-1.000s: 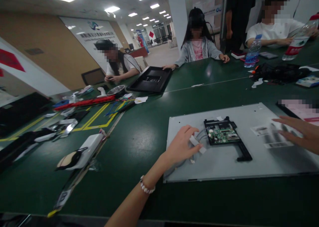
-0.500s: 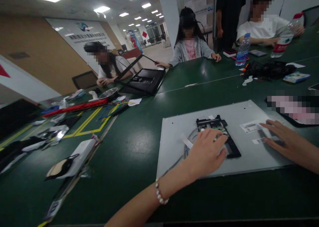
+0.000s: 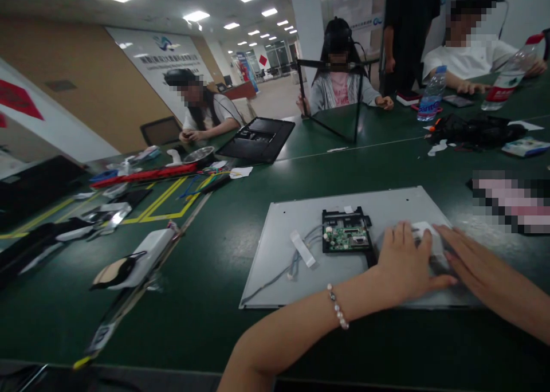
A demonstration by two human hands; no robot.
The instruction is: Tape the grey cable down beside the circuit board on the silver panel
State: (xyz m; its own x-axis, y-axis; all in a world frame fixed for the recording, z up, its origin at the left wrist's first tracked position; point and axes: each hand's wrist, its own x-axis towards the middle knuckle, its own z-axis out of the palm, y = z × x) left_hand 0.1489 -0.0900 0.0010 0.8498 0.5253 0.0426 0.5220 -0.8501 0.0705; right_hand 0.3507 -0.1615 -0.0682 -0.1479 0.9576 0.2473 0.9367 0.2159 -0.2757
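Note:
A flat grey metal panel (image 3: 268, 249) lies on the green table in front of me. On its middle sits a green circuit board (image 3: 346, 239) in a black plastic bracket (image 3: 337, 215). Grey cables (image 3: 270, 280) run from the board to the panel's lower left corner, under a strip of white tape (image 3: 303, 250). My left hand (image 3: 404, 260) rests on the panel right of the board, fingers apart. Flat and stretched out, my right hand (image 3: 481, 263) lies at the panel's right side. A white label (image 3: 429, 237) shows between the hands, partly hidden.
Across the table a person holds up a thin black frame (image 3: 358, 105). A black plastic cover (image 3: 258, 140) lies near another seated person. Bottles, including a blue-capped bottle (image 3: 432, 94), stand at the back right. A white box (image 3: 148, 257) and wires lie left.
My left hand has moved right, off the circuit board, to beside my right hand. The panel has shifted slightly left. The person opposite has raised the black frame upright.

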